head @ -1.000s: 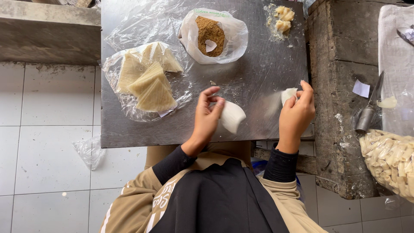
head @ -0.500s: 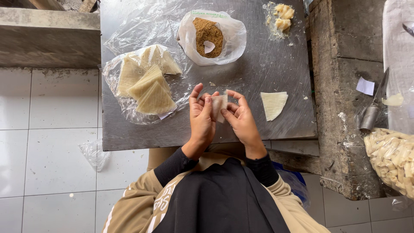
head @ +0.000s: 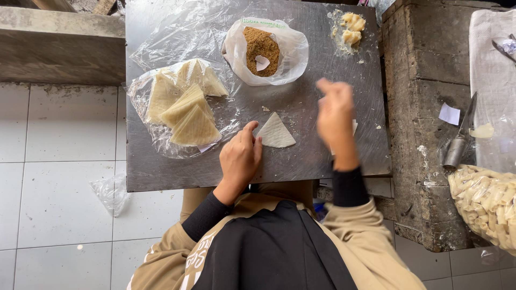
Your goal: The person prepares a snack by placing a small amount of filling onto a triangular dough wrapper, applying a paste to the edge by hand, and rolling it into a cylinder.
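A pale triangular wrapper lies flat on the grey metal table. My left hand rests beside it, fingertips touching its left edge. My right hand is raised above the table and blurred, fingers bunched; whether it holds anything cannot be told. It partly covers a second pale wrapper. Farther back, a white plastic bag holds brown crumbly filling with a small white scoop in it.
A stack of triangular wrappers sits on clear plastic at the table's left. Yellowish lumps lie at the back right. A concrete ledge on the right carries a metal tool and a bag of pale pieces.
My hands were together near the front edge holding a wrapper. That wrapper now lies flat under my left fingertips, and my right hand has swung up and to the right.
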